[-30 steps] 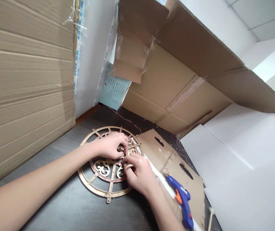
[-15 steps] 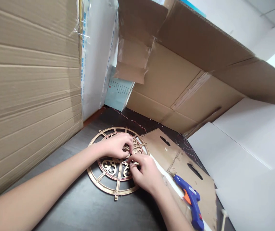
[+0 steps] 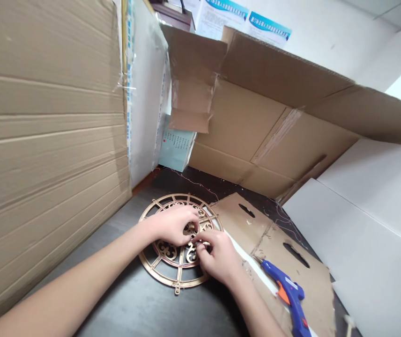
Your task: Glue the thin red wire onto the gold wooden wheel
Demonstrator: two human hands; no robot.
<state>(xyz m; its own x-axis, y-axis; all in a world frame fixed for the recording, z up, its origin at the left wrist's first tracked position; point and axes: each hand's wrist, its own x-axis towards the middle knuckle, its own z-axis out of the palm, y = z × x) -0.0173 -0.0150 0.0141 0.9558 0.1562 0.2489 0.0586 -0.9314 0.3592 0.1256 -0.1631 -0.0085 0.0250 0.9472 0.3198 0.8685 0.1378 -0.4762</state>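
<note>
A round gold openwork frame [image 3: 180, 280] with spokes and scroll ornaments lies flat on the dark table. Thin reddish wire seems to run along its inner ring. Over the frame's centre, my left hand [image 3: 177, 224] has its thumb and fingers pinched together. My right hand [image 3: 219, 255] meets it from the right, also in a pinch, fingertips almost touching the left ones. Whatever lies between the fingertips is too small and covered to make out. Part of the frame's middle is hidden under both hands.
Right of the frame, a blue hot glue gun [image 3: 288, 295] with an orange trigger rests on a cardboard sheet [image 3: 267, 229]. Cardboard walls [image 3: 242, 121] enclose the back, and another [image 3: 53, 131] rises at left. A light-blue booklet [image 3: 177, 150] stands in the back corner.
The camera view has shifted, so everything sits slightly lower and to the right, and posters show above the cardboard. Both hands stay pinched over the frame's centre.
</note>
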